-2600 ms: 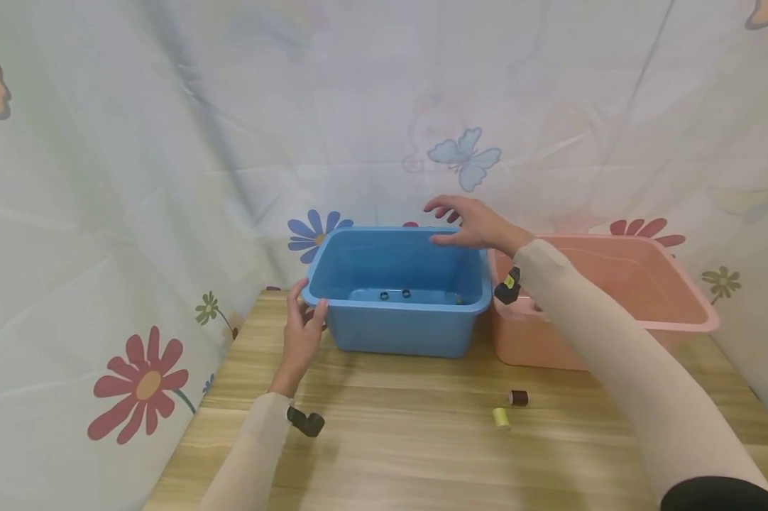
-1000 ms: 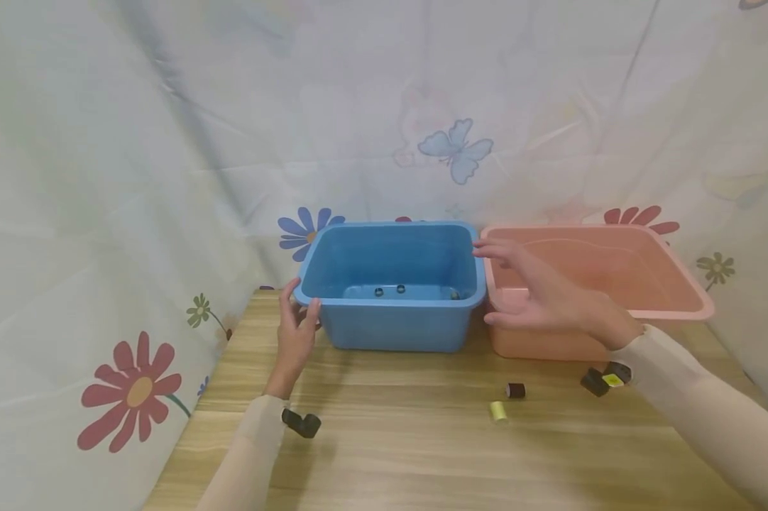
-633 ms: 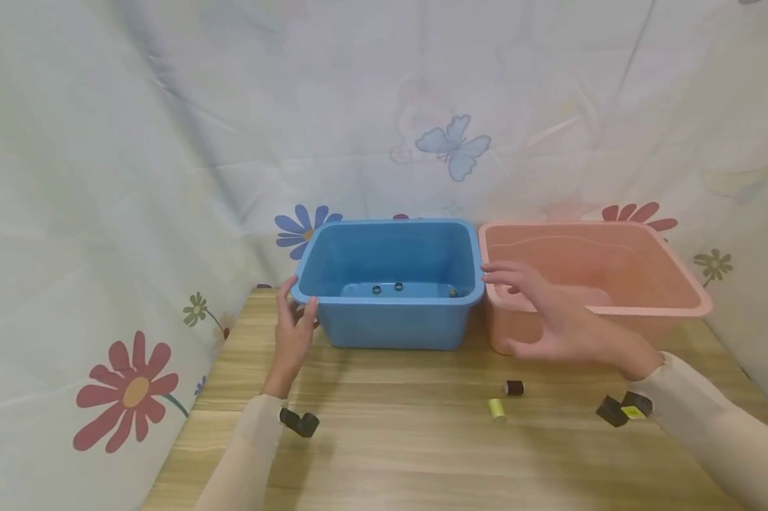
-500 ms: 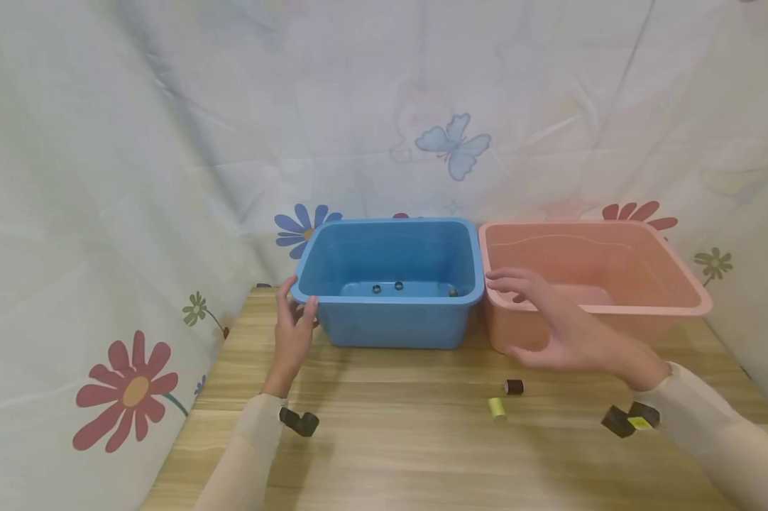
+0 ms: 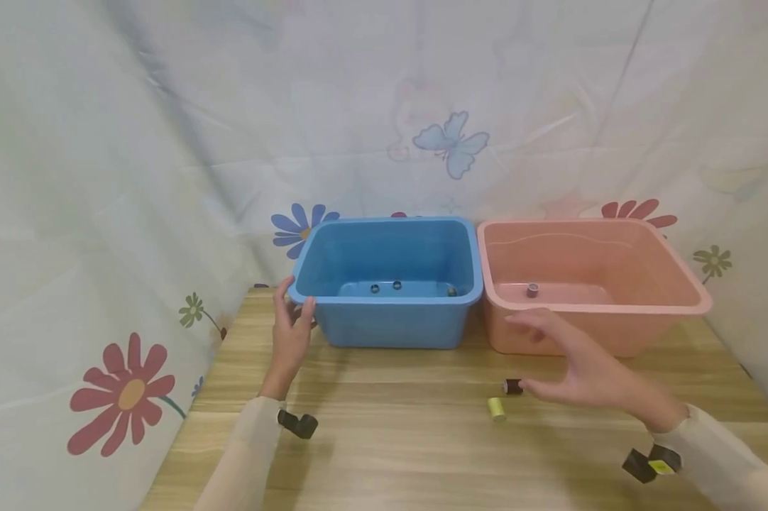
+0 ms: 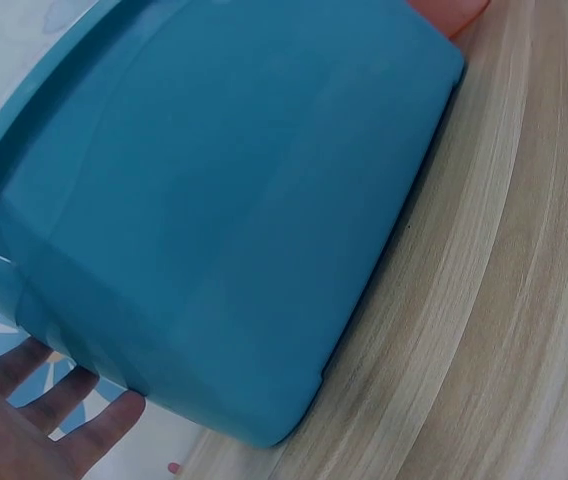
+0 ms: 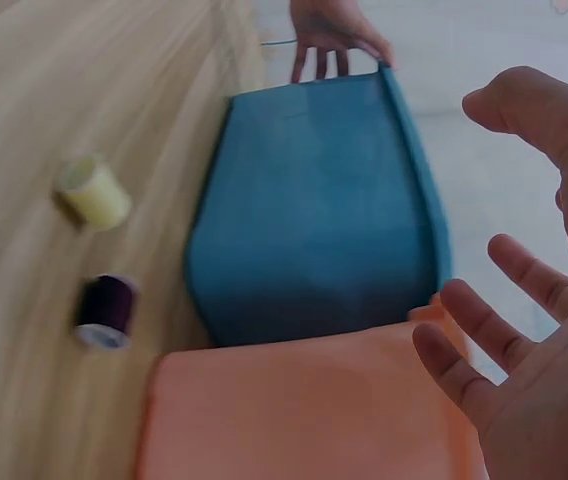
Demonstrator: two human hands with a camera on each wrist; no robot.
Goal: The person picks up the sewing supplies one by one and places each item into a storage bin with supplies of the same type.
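Note:
My left hand [image 5: 290,342] holds the near left corner of a blue plastic tub [image 5: 393,325], thumb at the rim. In the left wrist view its fingers [image 6: 104,430] lie along the tub's outer wall. My right hand [image 5: 582,369], holding nothing, hovers in front of a pink tub [image 5: 652,328] with thumb and fingers spread apart. Just left of its thumb, on the table, lies a dark maroon thread spool [image 5: 512,387]. A pale yellow thread spool [image 5: 496,409] lies slightly nearer. Both spools also show in the right wrist view, somewhat blurred.
Both tubs stand side by side at the back of the wooden table [image 5: 390,433]. Two small dark ring-like pieces [image 5: 375,289] and another small item [image 5: 451,292] lie in the blue tub. One small spool-like piece [image 5: 532,289] sits in the pink tub. A patterned curtain [image 5: 358,128] hangs behind.
My right hand has moved from above the blue tub rightward and down, toward the maroon spool. The small piece in the pink tub now shows. My left hand has stayed at the blue tub's corner.

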